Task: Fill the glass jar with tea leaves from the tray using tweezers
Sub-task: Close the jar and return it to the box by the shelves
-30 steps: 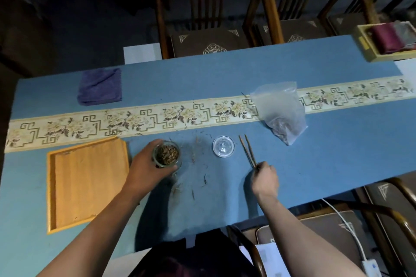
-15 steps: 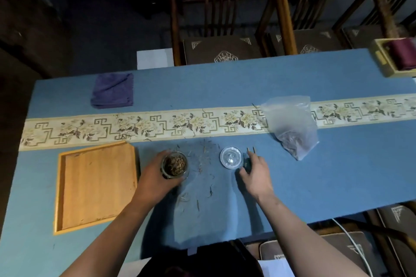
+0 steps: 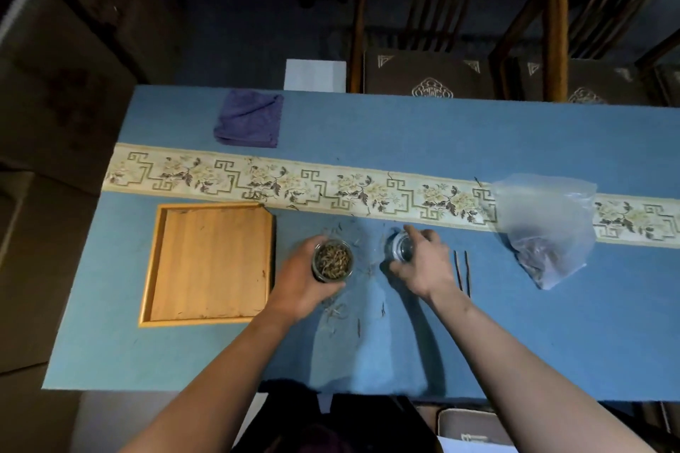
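The small round glass jar (image 3: 332, 260), brimming with dried brown tea leaves, is gripped by the left hand (image 3: 307, 278) on the blue-clothed desk (image 3: 368, 121). The clear glass lid (image 3: 402, 249) is clasped by the right hand (image 3: 423, 261); the thin dark tweezers (image 3: 462, 271) lie just beside. The pale wooden tray (image 3: 158, 261) looks nearly bare. Capping seems in hand: the lid must be centred over the mouth.

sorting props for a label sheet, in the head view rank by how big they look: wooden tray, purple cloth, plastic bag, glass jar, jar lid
1. wooden tray
2. plastic bag
3. purple cloth, though it lies farther from the camera, so its gap to the bag is unsure
4. glass jar and jar lid: about alike, each partly hidden by a hand
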